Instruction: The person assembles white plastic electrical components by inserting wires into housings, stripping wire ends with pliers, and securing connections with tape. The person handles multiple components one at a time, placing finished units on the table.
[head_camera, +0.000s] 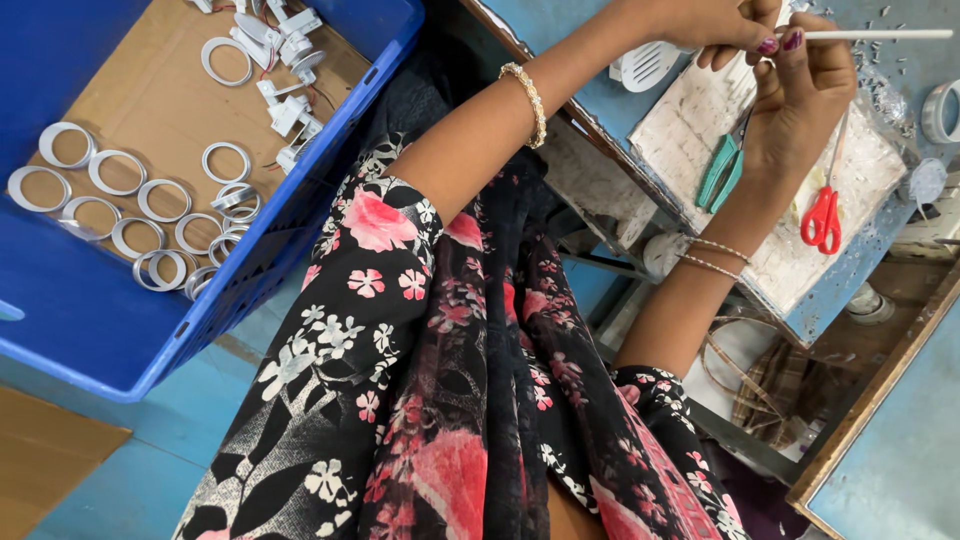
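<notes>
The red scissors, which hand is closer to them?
Right. The right hand is just above the red scissors, pinching a thin white tube. The left hand sits farther up and left.

Blue-painted desk (850, 270) with wooden edging, worn white at the middle. Blue floor (130, 480) below, brown board (50, 445) at left. Even, bright light.

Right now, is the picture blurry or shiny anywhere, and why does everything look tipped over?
In the head view, the image is tilted because the camera looks steeply down; the blue crate and its white rings are sharp; the hands, left hand and right hand, on the thin white rod are slightly soft; lighting is even, with no harsh glare and dim shadow under the bench.
</notes>
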